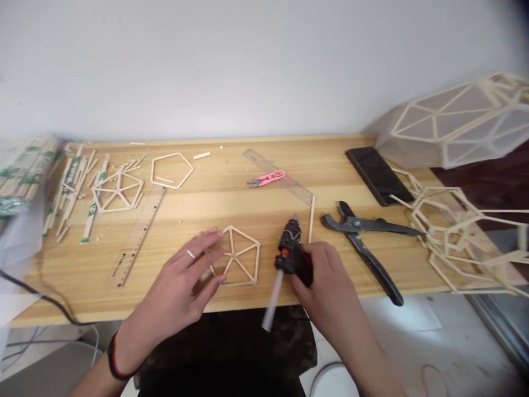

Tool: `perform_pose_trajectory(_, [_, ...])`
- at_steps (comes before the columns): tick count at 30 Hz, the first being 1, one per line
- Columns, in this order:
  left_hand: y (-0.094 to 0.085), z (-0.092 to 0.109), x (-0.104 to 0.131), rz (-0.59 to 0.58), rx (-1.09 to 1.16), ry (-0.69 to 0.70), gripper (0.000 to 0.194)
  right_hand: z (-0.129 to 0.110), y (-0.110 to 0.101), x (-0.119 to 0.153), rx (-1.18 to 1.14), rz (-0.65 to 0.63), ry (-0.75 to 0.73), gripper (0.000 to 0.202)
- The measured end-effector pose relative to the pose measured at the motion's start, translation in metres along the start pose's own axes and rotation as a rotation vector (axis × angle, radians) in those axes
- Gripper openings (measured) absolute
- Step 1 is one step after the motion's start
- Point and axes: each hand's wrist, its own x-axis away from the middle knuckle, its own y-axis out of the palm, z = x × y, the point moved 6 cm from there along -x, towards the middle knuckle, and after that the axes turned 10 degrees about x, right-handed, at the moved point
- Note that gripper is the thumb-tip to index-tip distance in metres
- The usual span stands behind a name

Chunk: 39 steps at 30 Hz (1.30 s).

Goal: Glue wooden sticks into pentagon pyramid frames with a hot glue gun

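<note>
A five-sided frame of wooden sticks with spokes meeting at its middle (233, 256) lies flat near the table's front edge. My left hand (188, 275) reaches over its left side, fingers spread and touching it; they hide the left corner. In my right hand (328, 281) is a black hot glue gun (290, 242), gripped by its handle. Its nozzle points away from me, and a translucent glue stick (273, 303) sticks out of the back. A loose wooden stick (311, 218) lies just beyond my right hand. Black-handled cutters (359, 225) rest open to the right.
At left are a spoked frame (118, 190), a plain pentagon (172, 156), loose chopsticks (76, 187), packed chopsticks (28, 165) and a ruler (140, 240). Pink snips (268, 178) lie on another ruler (300, 190). A phone (378, 175) and larger stick structures (448, 226) stand right.
</note>
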Motion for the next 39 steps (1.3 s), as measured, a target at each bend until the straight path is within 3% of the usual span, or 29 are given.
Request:
perform_pose_trajectory(7, [0.007, -0.004, -0.006, -0.074, -0.096, -0.008, 0.050, 0.012, -0.005, -0.008, 0.029, -0.022, -0.222, 0.038])
perform_pose_trajectory(13, [0.009, -0.005, -0.004, -0.067, -0.088, -0.010, 0.050, 0.023, -0.020, -0.009, 0.023, -0.071, -0.228, 0.041])
perform_pose_trajectory(18, [0.011, -0.005, -0.004, -0.079, -0.092, -0.014, 0.053, -0.016, -0.030, -0.007, 0.002, 0.038, -0.267, 0.027])
perform_pose_trajectory(23, [0.014, -0.002, -0.005, -0.105, -0.107, -0.001, 0.052, -0.059, -0.017, -0.003, -0.084, 0.039, -0.371, 0.024])
perform_pose_trajectory(31, [0.013, -0.003, -0.005, -0.073, -0.058, -0.016, 0.055, -0.034, -0.011, -0.017, 0.046, 0.168, -0.200, 0.025])
perform_pose_trajectory(39, [0.009, -0.002, -0.007, -0.051, 0.005, -0.023, 0.038, -0.037, 0.001, -0.048, 0.070, 0.272, 0.034, 0.017])
